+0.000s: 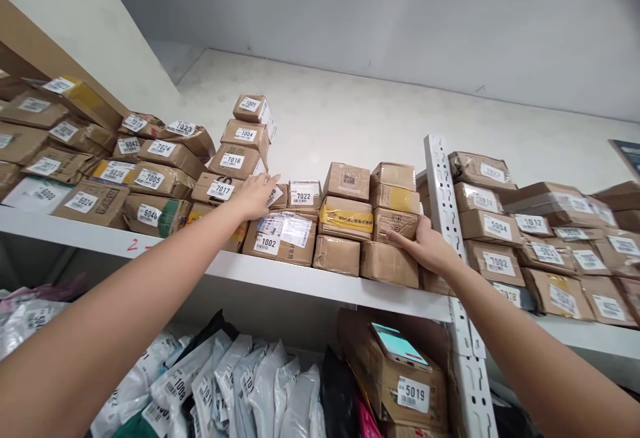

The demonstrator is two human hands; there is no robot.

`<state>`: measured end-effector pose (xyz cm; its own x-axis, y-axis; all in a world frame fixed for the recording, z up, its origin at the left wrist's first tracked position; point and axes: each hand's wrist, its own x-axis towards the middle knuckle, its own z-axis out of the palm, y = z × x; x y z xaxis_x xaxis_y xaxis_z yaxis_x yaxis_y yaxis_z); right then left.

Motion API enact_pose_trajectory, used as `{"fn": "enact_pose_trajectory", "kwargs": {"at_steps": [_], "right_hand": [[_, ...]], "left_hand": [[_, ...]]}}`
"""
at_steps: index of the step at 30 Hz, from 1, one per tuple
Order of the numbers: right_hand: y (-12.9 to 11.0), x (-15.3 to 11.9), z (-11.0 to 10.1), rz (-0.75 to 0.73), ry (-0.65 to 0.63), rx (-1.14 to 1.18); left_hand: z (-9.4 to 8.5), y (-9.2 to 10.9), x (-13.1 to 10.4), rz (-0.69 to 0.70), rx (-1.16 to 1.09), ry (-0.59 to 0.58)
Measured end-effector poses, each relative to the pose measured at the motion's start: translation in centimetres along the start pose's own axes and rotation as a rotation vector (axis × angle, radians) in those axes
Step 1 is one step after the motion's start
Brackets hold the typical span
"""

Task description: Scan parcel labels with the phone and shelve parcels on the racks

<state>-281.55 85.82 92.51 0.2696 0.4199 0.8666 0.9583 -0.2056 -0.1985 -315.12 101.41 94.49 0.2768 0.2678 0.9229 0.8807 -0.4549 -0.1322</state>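
Note:
My left hand [257, 196] reaches up to the shelf, its fingers stretched out over a small labelled box beside the carton marked 7017 [219, 189]. The box marked 7022 [304, 195] sits just right of it, above the wider carton marked 1002 [280, 237]. My right hand [429, 243] rests against the right corner of a brown cardboard box [395, 222] in a stack. Its thumb lies across the front and its other fingers run along the side, partly hidden. Neither hand visibly lifts anything.
A white upright post [443, 205] stands right of my right hand, with more labelled boxes [497, 227] beyond. Boxes marked 7018 [235, 161] and 1005 [251, 109] rise in a tall stack. Below are bagged parcels [270, 385] and a phone [399, 343] on carton 5019 [415, 385].

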Motion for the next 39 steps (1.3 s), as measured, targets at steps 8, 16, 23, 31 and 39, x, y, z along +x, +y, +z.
{"fn": "enact_pose_trajectory", "kwargs": {"at_steps": [8, 16, 23, 31, 39], "right_hand": [[-1.0, -1.0, -0.4, -0.004, 0.02, -0.061], [-1.7, -1.6, -0.5, 0.034, 0.024, -0.086], [-2.1, -2.1, -0.2, 0.016, 0.079, -0.1], [0.2, -6.6, 3.1, -0.656, 0.709, -0.245], [-4.3, -11.5, 9.9, -1.041, 0.427, -0.288]], "left_hand": [[-0.7, -0.3, 0.8, 0.126, 0.114, -0.095], [0.1, -0.4, 0.4, 0.112, 0.099, -0.047], [0.0, -0.9, -1.2, 0.119, 0.016, 0.042], [2.0, -2.2, -10.1, 0.288, -0.199, 0.509], [4.8, 2.1, -30.1, 0.361, -0.313, 0.304]]}}
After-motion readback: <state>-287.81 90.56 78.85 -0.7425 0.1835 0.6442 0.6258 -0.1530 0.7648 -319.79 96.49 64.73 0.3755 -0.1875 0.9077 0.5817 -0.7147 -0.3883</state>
